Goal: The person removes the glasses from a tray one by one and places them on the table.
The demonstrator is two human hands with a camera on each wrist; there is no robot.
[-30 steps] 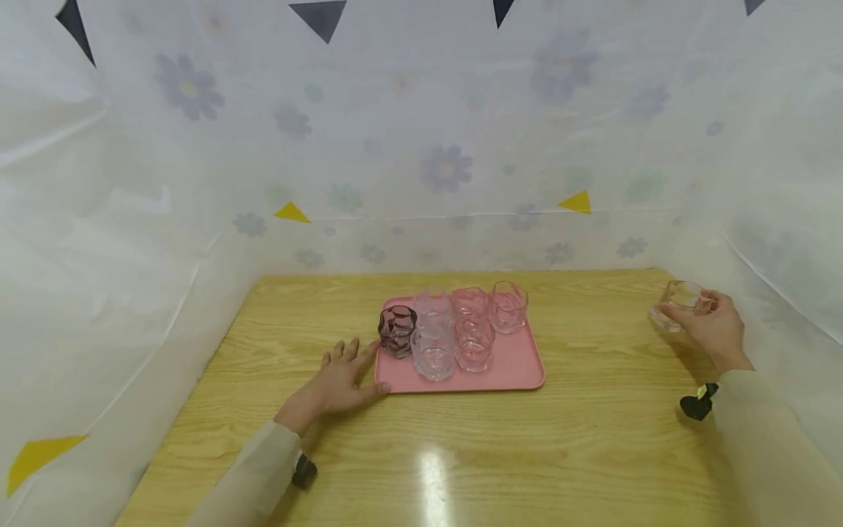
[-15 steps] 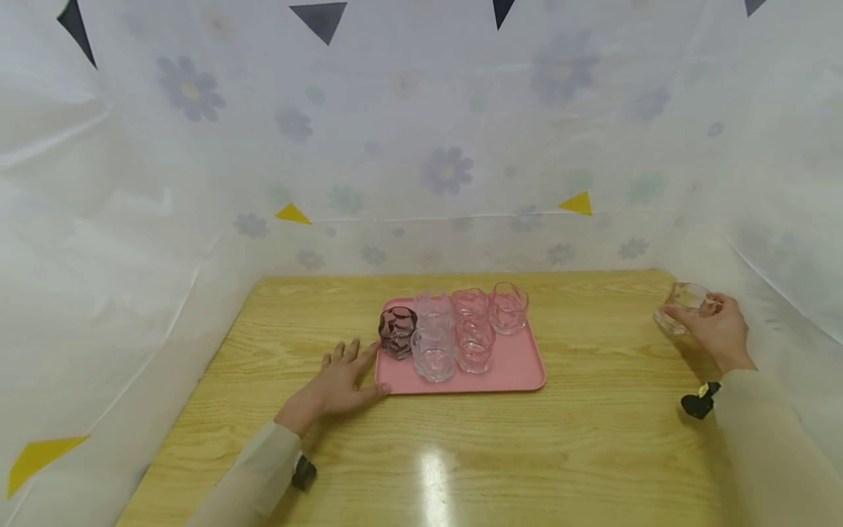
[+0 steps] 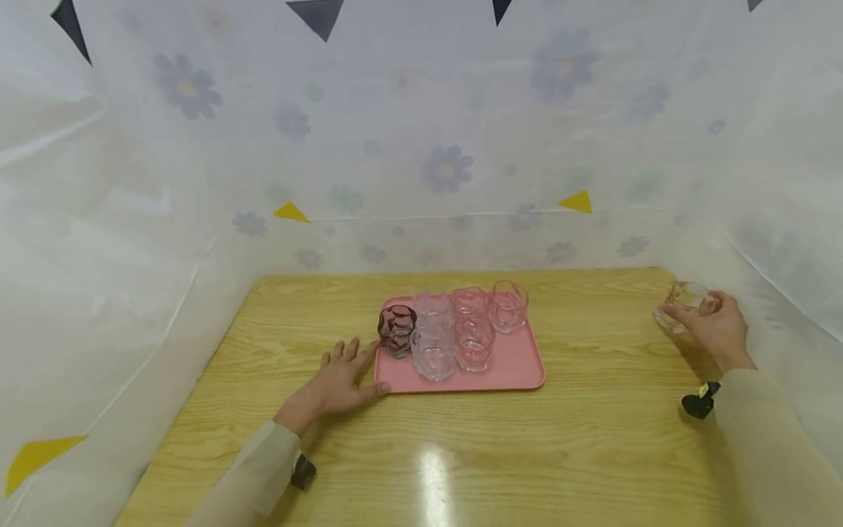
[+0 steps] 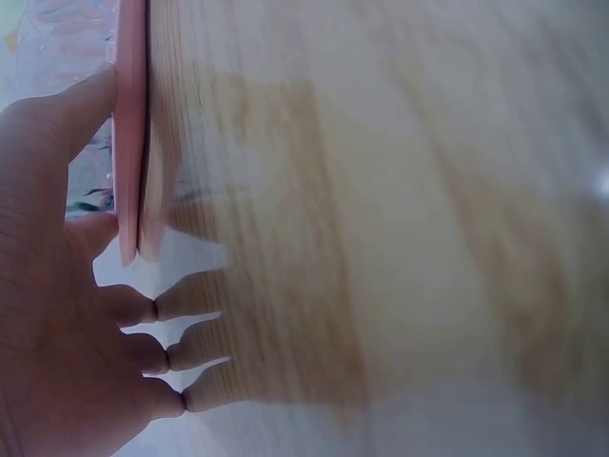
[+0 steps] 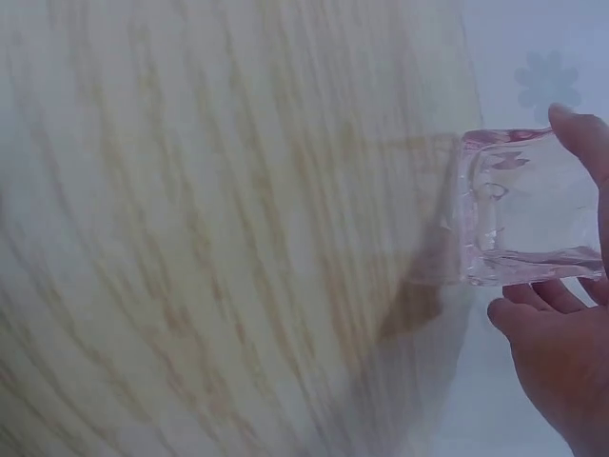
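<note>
My right hand (image 3: 714, 327) grips a clear glass (image 3: 681, 302) at the table's far right corner; the right wrist view shows the glass (image 5: 533, 205) held between thumb and fingers (image 5: 519, 314). My left hand (image 3: 339, 380) lies flat on the wooden table (image 3: 461, 454), its fingers straight, touching the left edge of a pink tray (image 3: 520, 366). The left wrist view shows its thumb against the tray edge (image 4: 128, 124). On the tray stand a dark purple glass (image 3: 397, 331) and several clear and pinkish glasses (image 3: 454, 329).
White flower-printed sheets (image 3: 421, 146) wall the table at the back and both sides, close behind the held glass. A black wrist strap (image 3: 697, 404) sits on my right sleeve. Bare wood lies in front of the tray.
The right hand with the glass shifted slightly right and toward the back corner. The left hand and the tray stayed where they were.
</note>
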